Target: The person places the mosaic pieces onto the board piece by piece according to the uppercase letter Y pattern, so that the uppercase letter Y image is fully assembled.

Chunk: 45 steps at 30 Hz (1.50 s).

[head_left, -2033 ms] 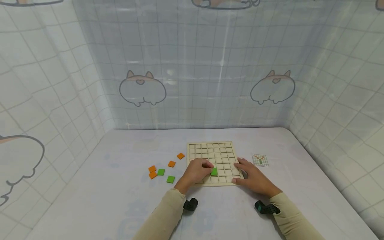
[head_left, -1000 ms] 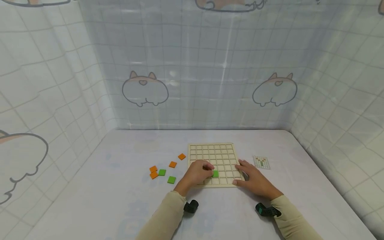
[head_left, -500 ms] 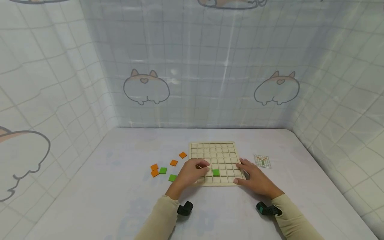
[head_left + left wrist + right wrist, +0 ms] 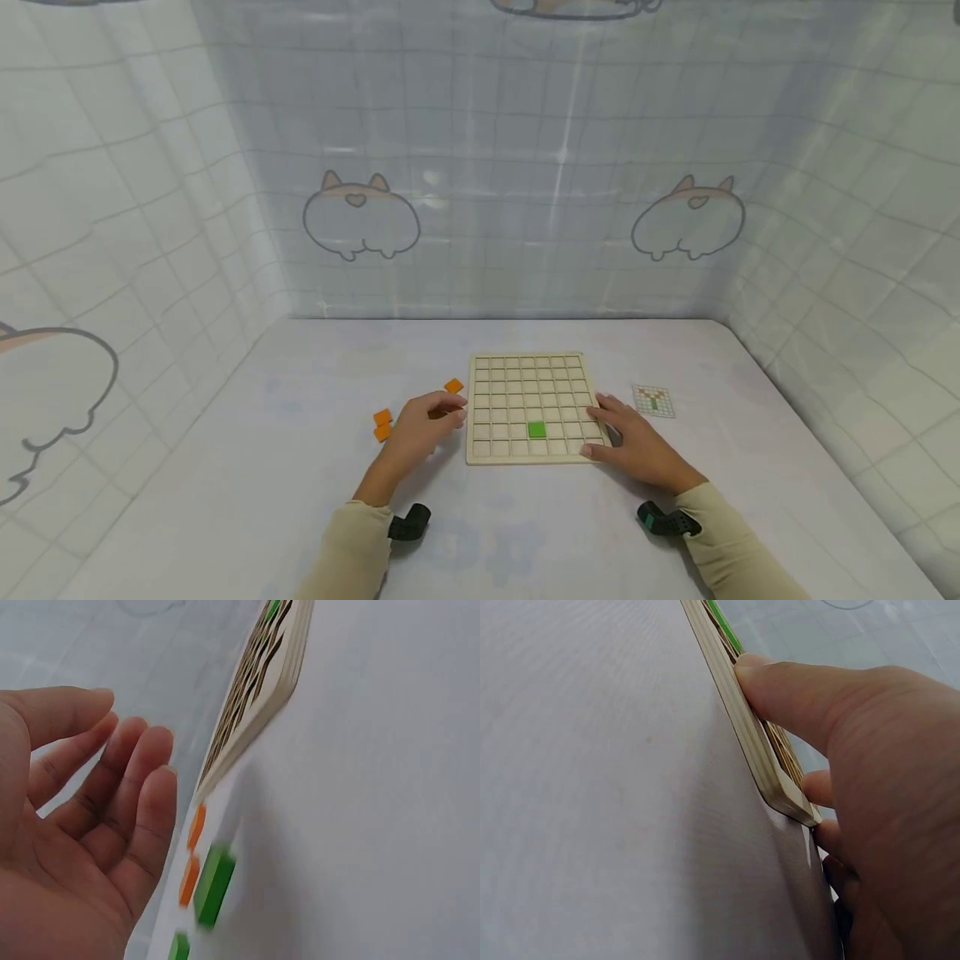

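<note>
A wooden grid board [image 4: 502, 459] lies on the table, with one green square tile [image 4: 537, 429] set in a cell near its front. My left hand [image 4: 417, 432] hovers left of the board, fingers loosely bent and holding nothing. In the left wrist view, a loose green tile [image 4: 214, 886] lies on the table below that hand, beside orange tiles [image 4: 189, 881] and another green tile [image 4: 178, 947]. At the board's front right corner, my right hand [image 4: 637, 442] rests with its thumb on the rim and fingertips along the right edge.
A small printed card [image 4: 653, 401] with a coloured grid pattern lies right of the board. Orange tiles [image 4: 382, 417] lie on the left, and one orange tile [image 4: 453, 386] sits near the board's left edge. Tile-patterned curtains [image 4: 517, 283] surround the table.
My left hand has let go of the green tile in the board cell and moved left, off the board, over the loose tiles. My right hand has stayed at the corner.
</note>
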Available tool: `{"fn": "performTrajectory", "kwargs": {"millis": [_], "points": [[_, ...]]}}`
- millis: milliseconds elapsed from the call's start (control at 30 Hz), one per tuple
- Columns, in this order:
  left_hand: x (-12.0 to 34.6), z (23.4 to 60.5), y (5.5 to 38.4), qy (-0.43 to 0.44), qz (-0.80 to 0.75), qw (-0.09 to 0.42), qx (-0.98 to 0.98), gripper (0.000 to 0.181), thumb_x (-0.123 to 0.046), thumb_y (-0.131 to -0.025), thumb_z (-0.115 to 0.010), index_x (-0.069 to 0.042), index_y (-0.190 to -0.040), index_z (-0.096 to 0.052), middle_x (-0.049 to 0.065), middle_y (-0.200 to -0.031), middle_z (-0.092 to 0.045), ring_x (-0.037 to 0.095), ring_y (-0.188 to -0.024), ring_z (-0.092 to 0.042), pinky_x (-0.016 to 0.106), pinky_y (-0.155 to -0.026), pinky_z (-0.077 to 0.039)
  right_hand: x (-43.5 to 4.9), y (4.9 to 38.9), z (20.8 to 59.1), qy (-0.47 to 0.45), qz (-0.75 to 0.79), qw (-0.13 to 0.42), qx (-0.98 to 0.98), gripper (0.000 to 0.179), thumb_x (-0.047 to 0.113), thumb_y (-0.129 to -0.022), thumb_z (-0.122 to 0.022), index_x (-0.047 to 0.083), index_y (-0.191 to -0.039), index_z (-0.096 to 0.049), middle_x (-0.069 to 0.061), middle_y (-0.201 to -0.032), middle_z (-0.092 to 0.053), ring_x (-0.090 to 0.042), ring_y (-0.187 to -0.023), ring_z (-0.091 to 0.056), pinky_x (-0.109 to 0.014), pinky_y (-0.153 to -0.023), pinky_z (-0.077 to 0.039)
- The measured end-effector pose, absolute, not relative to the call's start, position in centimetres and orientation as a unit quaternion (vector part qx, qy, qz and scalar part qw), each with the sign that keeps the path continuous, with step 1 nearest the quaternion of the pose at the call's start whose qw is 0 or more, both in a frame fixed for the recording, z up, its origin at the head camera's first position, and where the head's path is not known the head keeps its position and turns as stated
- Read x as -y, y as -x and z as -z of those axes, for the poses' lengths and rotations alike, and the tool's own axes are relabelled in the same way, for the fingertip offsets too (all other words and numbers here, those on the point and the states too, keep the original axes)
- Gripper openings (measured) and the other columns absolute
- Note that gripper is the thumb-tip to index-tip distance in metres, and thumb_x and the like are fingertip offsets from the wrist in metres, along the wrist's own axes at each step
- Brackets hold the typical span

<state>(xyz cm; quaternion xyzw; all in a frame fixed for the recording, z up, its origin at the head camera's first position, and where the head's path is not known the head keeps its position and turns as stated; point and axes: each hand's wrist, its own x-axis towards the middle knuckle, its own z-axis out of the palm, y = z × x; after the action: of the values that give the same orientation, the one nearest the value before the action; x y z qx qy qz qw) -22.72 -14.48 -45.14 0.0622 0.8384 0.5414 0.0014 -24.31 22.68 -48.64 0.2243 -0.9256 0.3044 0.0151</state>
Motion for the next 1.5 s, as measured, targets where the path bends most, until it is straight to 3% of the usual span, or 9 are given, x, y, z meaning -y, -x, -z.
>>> {"fn": "performTrajectory", "kwargs": {"millis": [233, 600, 900, 1100, 1500], "points": [[17.6, 45.6, 22.8, -0.034, -0.580, -0.007, -0.814, 0.030, -0.023, -0.096, -0.070, -0.007, -0.121, -0.069, 0.006, -0.109, -0.069, 0.022, -0.097, -0.067, 0.036, -0.084, -0.055, -22.4, 24.4, 48.6, -0.229, -0.311, 0.013, 0.922, 0.075, 0.054, -0.090, -0.069, 0.007, -0.146, -0.052, -0.016, -0.160, -0.031, -0.041, -0.148, -0.022, -0.064, -0.111, -0.025], [20.0, 46.2, 21.7, -0.014, -0.476, -0.016, -0.879, 0.024, -0.022, -0.095, -0.070, -0.015, -0.117, -0.071, -0.003, -0.105, -0.068, 0.018, -0.099, -0.060, 0.035, -0.083, -0.051, -22.4, 24.2, 48.6, -0.231, -0.305, 0.013, 0.924, 0.077, 0.055, -0.090, -0.069, 0.007, -0.147, -0.051, -0.016, -0.160, -0.031, -0.041, -0.147, -0.022, -0.066, -0.110, -0.026], [20.0, 46.2, 21.6, -0.054, -0.414, -0.011, -0.909, 0.015, -0.012, -0.090, -0.074, -0.020, -0.102, -0.078, -0.009, -0.100, -0.068, 0.013, -0.096, -0.061, 0.038, -0.086, -0.051, -22.5, 24.1, 48.6, -0.231, -0.304, 0.016, 0.924, 0.077, 0.056, -0.090, -0.068, 0.006, -0.147, -0.050, -0.016, -0.160, -0.031, -0.042, -0.147, -0.022, -0.066, -0.109, -0.026], [19.6, 46.4, 21.7, -0.098, -0.394, 0.002, -0.914, 0.023, -0.010, -0.086, -0.078, -0.019, -0.107, -0.077, -0.011, -0.100, -0.067, 0.011, -0.094, -0.060, 0.034, -0.086, -0.051, -22.7, 24.2, 48.6, -0.226, -0.307, 0.017, 0.924, 0.078, 0.056, -0.090, -0.068, 0.007, -0.148, -0.050, -0.015, -0.160, -0.031, -0.040, -0.148, -0.021, -0.065, -0.110, -0.025], [19.7, 46.8, 21.6, -0.131, -0.370, 0.003, -0.920, 0.030, 0.000, -0.085, -0.076, -0.016, -0.111, -0.075, -0.008, -0.100, -0.062, 0.013, -0.093, -0.057, 0.034, -0.085, -0.051, -22.6, 24.3, 48.7, -0.226, -0.306, 0.015, 0.925, 0.077, 0.054, -0.090, -0.069, 0.006, -0.147, -0.051, -0.015, -0.160, -0.031, -0.041, -0.148, -0.021, -0.065, -0.111, -0.024]]}}
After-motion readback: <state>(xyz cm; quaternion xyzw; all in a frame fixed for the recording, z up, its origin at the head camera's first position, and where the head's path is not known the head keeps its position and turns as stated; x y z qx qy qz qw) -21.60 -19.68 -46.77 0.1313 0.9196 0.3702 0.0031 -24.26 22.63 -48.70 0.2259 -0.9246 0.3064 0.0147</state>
